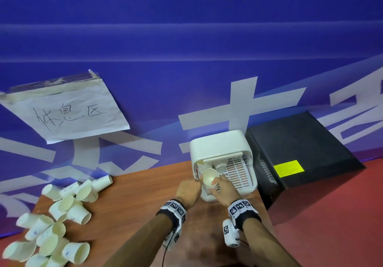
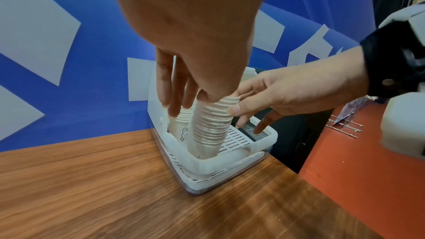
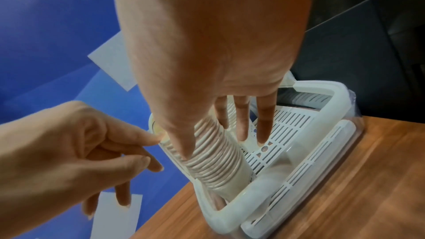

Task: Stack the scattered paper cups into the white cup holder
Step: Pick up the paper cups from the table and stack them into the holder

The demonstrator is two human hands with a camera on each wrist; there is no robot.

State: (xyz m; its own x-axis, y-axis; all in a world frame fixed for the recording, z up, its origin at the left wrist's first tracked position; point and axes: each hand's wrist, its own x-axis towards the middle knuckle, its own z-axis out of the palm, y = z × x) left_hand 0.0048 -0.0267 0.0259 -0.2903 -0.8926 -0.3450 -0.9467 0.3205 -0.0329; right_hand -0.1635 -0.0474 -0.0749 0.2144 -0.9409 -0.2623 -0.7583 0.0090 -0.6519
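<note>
Head view: a tall stack of nested paper cups (image 1: 209, 180) leans in the front left corner of the white cup holder (image 1: 244, 184), its open mouth tilted toward the camera. The right hand (image 1: 222, 188) pinches the stack just under the top rim, thumb on one side and forefinger on the other — the remaining fingers spread down toward the slotted tray floor (image 3: 278, 134). The left hand (image 1: 189, 190) touches the top rim from the other side with its fingertips (image 3: 154, 136), fingers loosely bent and not wrapped around anything. A shorter second stack (image 2: 181, 124) stands behind the first against the holder's left wall, leaving the right half of the tray bare.

The holder sits at the far right of the wooden tabletop (image 1: 134, 204), its back close to the blue wall banner (image 1: 186, 38) and its right side just beside a black box (image 1: 300, 152) with a yellow label — little room on those two sides, open tabletop in front and to the left. Well apart, at the tabletop's left end, lies a heap of loose paper cups (image 1: 56, 221), most on their sides. A handwritten paper sign (image 1: 68, 109) is taped to the banner above them.
</note>
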